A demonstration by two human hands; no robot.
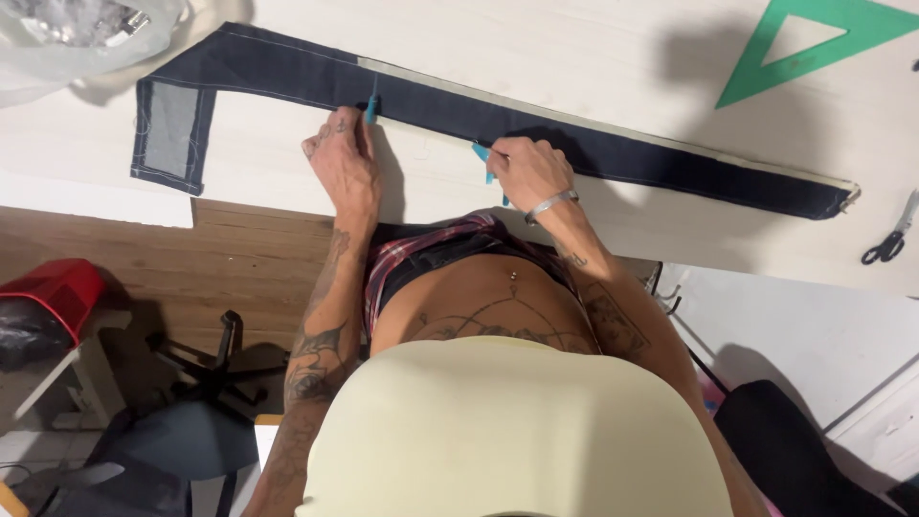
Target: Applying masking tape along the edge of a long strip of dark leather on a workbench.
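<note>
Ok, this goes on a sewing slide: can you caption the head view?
Left hand and right hand press blue clips along a dark denim strip on a white table.

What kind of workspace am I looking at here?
Most likely a sewing or tailoring workroom: a long dark denim strip lies on a white cutting table, with a green set square and black scissors nearby.

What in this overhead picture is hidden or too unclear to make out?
Head view:
- Blue tool in the left hand: mostly covered by fingers, kind unclear.
- Blue tool under the right hand: only ends show.
- Clear bag: cut off by the top edge, contents blurred.
- Scissors: cut off by the right edge.
</note>
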